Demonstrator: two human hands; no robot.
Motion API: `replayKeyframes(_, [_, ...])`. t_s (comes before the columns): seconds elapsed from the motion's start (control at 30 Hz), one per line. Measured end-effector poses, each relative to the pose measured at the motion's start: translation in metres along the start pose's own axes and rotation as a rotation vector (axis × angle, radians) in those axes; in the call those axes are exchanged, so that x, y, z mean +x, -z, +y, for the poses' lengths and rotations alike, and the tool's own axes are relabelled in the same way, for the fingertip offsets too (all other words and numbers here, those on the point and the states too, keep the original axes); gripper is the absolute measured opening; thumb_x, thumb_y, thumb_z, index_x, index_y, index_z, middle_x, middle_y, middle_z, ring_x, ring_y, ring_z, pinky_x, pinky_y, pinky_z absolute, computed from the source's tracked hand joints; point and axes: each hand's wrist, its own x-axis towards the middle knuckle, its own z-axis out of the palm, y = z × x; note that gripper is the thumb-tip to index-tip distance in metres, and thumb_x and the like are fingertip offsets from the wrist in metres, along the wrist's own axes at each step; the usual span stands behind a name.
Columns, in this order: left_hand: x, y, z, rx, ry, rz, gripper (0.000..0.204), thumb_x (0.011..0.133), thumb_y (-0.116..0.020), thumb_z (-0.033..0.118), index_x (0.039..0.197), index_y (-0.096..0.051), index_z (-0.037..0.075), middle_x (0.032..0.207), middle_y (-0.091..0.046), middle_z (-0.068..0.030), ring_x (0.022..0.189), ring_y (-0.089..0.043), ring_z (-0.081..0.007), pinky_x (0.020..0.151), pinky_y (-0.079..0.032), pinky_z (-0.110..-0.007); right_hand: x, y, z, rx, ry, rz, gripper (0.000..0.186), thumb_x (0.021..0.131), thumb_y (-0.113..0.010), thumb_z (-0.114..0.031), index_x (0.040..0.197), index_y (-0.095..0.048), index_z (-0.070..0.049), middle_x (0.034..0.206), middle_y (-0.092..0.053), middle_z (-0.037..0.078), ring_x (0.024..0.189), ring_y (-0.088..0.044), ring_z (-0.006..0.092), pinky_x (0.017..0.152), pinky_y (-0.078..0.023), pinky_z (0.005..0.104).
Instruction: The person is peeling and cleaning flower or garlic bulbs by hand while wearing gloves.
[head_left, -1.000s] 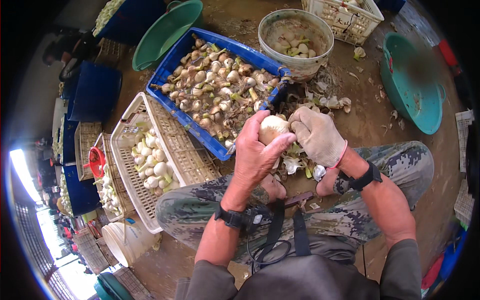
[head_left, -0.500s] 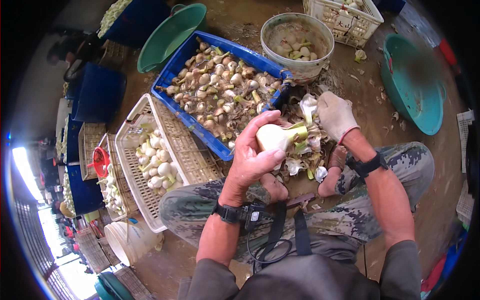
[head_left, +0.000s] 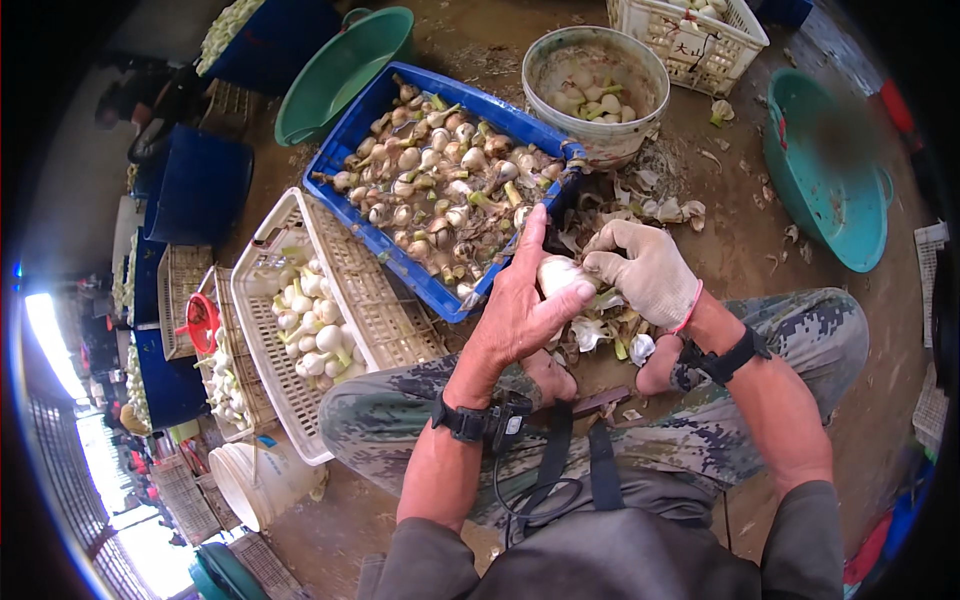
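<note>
My bare left hand [head_left: 528,300] holds a white garlic bulb [head_left: 563,276] between thumb and fingers, its index finger stretched along the far side. My right hand [head_left: 645,277], in a pale work glove, has its fingertips against the bulb's right side, pinched; whether they grip skin or stem is hidden. Under both hands lies a heap of peeled garlic skins [head_left: 598,325] between my bare feet. Just beyond, a blue tub [head_left: 325,165] holds many unpeeled garlic bulbs. To the left, a white plastic crate [head_left: 262,290] holds peeled bulbs with short stems.
A white bucket [head_left: 640,128] with some bulbs stands beyond the blue tub. Green basins [head_left: 300,110] lie at the far left and, in teal [head_left: 835,200], at the right. Another crate [head_left: 700,62] is at the back. A white pail [head_left: 235,490] lies tipped at lower left.
My right hand has come back left and down onto the bulb; the loose skin that was beside it is gone from there. My left hand has turned the bulb, its index finger now extended.
</note>
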Motion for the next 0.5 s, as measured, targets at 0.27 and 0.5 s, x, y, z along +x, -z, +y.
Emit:
replayKeyframes(0.27, [0.0,-0.011,-0.002,-0.111,-0.054,0.02,0.101,0.073,-0.083,0.022,0.148,-0.022,-0.005,0.107,-0.062,-0.0116,0.096,-0.061,-0.0183,0.087,-0.049,-0.031,0.003,-0.001,-0.003,-0.04,-0.005,0.135,0.014,0.087,-0.064,-0.012,0.087,-0.063,0.001,0.076,-0.065,0.013,0.072,-0.062,0.0178,0.069,-0.049,0.033])
replayKeyframes(0.5, [-0.002,-0.01,-0.006,-0.109,-0.111,0.057,0.1,0.075,-0.082,0.026,0.149,-0.022,-0.005,0.107,-0.062,-0.0094,0.094,-0.06,-0.0163,0.085,-0.049,-0.029,0.008,0.002,0.005,0.167,-0.05,0.05,0.016,0.088,-0.065,-0.014,0.092,-0.065,0.002,0.082,-0.067,0.01,0.078,-0.061,0.0133,0.073,-0.05,0.0328])
